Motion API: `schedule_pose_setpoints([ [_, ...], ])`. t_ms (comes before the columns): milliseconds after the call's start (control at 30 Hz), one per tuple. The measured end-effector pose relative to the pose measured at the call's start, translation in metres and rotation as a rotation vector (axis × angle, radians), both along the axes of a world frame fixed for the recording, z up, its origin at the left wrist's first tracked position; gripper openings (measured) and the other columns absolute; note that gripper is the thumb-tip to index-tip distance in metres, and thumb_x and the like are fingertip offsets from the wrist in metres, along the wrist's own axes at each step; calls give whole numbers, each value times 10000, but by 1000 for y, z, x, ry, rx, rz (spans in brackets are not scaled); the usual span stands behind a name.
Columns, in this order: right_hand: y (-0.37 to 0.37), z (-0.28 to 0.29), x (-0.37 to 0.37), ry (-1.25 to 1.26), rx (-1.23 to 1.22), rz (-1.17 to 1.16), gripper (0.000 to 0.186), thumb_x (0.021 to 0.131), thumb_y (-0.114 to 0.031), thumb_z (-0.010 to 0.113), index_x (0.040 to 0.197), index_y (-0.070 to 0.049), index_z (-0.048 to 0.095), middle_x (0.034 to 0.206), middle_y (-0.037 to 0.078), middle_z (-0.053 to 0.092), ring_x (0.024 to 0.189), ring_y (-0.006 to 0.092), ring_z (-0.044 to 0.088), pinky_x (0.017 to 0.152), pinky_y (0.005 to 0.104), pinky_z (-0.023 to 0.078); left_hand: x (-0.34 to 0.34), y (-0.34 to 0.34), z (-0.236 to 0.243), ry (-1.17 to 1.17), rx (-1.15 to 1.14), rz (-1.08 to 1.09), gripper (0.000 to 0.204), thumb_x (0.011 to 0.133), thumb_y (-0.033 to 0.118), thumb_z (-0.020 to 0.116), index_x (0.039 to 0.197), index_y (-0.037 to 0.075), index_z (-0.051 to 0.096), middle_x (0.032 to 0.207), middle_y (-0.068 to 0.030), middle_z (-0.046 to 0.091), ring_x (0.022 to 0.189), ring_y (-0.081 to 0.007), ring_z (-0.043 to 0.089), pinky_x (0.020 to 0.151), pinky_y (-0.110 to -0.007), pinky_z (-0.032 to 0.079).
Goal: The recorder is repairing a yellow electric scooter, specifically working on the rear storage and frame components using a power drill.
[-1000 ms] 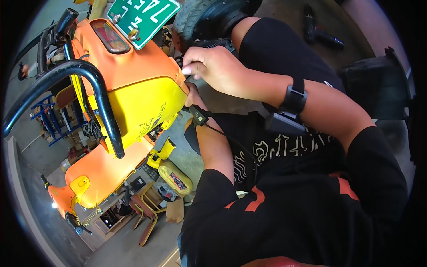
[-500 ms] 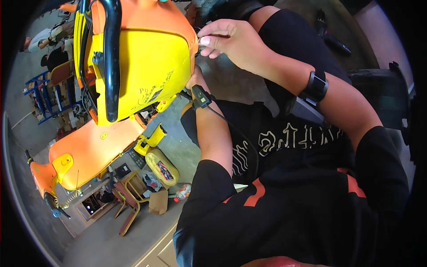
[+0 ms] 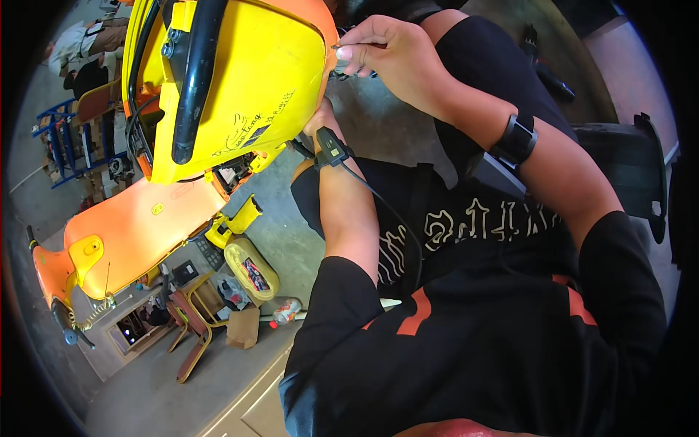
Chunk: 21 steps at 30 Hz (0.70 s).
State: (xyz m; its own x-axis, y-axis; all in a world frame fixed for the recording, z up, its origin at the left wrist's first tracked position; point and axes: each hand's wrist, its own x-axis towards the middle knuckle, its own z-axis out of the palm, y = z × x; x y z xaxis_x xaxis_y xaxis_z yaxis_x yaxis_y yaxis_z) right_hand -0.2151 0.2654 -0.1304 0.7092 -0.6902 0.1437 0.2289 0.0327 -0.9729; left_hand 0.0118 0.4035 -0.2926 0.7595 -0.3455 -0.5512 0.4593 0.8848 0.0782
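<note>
The yellow-and-orange scooter body (image 3: pixel 244 87) fills the upper left, a black tube (image 3: pixel 198 87) running down its yellow face. At the body's right edge my right hand (image 3: pixel 393 58) is closed in a pinch, thumb against forefinger. A small dark screw-like piece (image 3: pixel 336 47) pokes out of that pinch toward the orange rim; its exact kind is too small to tell. Lower down, my left hand (image 3: pixel 322 119) reaches up against the right edge of the body, and its fingers are hidden behind the panel.
An orange footboard (image 3: pixel 138 233) stretches left toward the handlebar (image 3: pixel 69 320). Below are a yellow plastic part (image 3: pixel 237 218), a yellow-lidded box (image 3: pixel 251 273), a bottle (image 3: pixel 285 313) and a chair (image 3: pixel 193 328). A black bin (image 3: pixel 626 164) stands right. People (image 3: pixel 91 40) are far left.
The yellow body has shifted upward in view, and the footboard and floor items a little left. My right hand remains pinched by the body's edge; my left hand stays behind it.
</note>
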Motion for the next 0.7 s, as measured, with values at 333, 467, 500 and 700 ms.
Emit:
schedule_pose_setpoints([
  [333, -1, 2, 1, 12, -55, -40, 168, 918, -129, 684, 1005, 14, 681, 830, 64, 692, 735, 125, 659, 681, 244, 525, -13, -6, 13, 39, -11, 26, 243, 1028, 227, 466, 1165, 74, 596, 1122, -75, 636, 1023, -199, 585, 831, -346, 499],
  [467, -1, 11, 3, 55, -14, -1, 159, 913, -132, 688, 990, 7, 694, 832, 63, 695, 722, 127, 661, 678, 247, 532, -9, -3, 10, 39, -11, 33, 241, 1027, 225, 468, 1164, 74, 596, 1120, -76, 637, 1021, -199, 586, 828, -346, 500],
  [500, -2, 11, 3, 64, -6, 5, 158, 912, -136, 689, 986, 3, 698, 839, 67, 697, 721, 131, 664, 678, 250, 537, -10, -4, 10, 38, -9, 25, 241, 1027, 225, 469, 1164, 74, 596, 1119, -76, 637, 1020, -199, 586, 828, -346, 500],
  [700, -4, 14, 8, 77, 224, 75, 233, 926, -163, 680, 1053, 31, 663, 912, 106, 708, 777, 178, 698, 710, 267, 564, -8, -5, 7, 30, 1, 12, 239, 1025, 223, 471, 1163, 73, 597, 1115, -76, 638, 1017, -200, 588, 824, -347, 502],
])
